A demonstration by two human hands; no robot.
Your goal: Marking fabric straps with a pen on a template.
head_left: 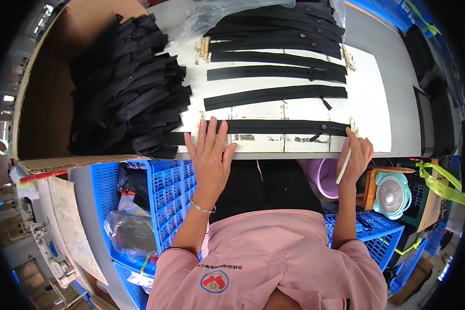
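Observation:
A black zipper (274, 127) lies straight along the near edge of a white marked board (369, 103), its slider and dark pull toward the right end. My left hand (210, 147) rests flat on its left end, fingers spread. At the right end, the thumb and fingertips of my right hand (355, 155) touch the tape, and a slim white stick (343, 166) is held in that hand, pointing down toward me. Farther up the board lie more black zippers (276, 95) in rows, the farthest bunched together.
A big heap of black zippers (139, 98) spills from an open cardboard box (41, 98) on the left. Clear plastic film (217, 15) lies at the back. Below the table edge are blue crates (173, 191), a purple basket (325, 178) and a small turquoise fan (392, 195).

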